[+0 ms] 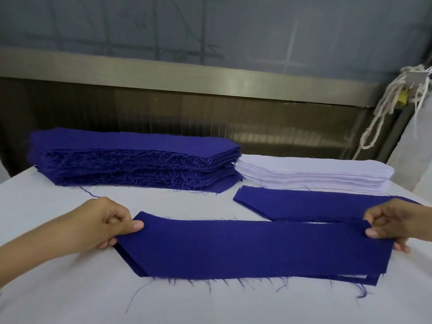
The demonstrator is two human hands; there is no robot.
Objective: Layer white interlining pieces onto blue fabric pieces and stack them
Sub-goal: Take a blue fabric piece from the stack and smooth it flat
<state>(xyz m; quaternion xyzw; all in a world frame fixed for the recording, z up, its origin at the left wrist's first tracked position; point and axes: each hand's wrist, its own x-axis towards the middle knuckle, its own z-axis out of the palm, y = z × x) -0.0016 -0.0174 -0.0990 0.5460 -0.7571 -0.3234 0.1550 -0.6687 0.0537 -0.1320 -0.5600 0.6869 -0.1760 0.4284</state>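
Note:
A long blue fabric piece [252, 249] is stretched across the near part of the table, lying over a thin stack whose blue and white edges peek out at its lower right. My left hand [102, 223] pinches its left end between thumb and fingers. My right hand [395, 222] pinches its right end the same way. Another single blue piece [308, 204] lies flat just behind it. At the back left stands a tall stack of blue pieces [131, 160] with frayed edges. A stack of white interlining pieces [313, 174] sits at the back right.
The white table [70, 295] reaches forward to the near edge. Behind the stacks runs a dark wall panel with a metal rail [210, 78]. White cords [388, 104] hang at the far right. Loose blue threads lie on the table.

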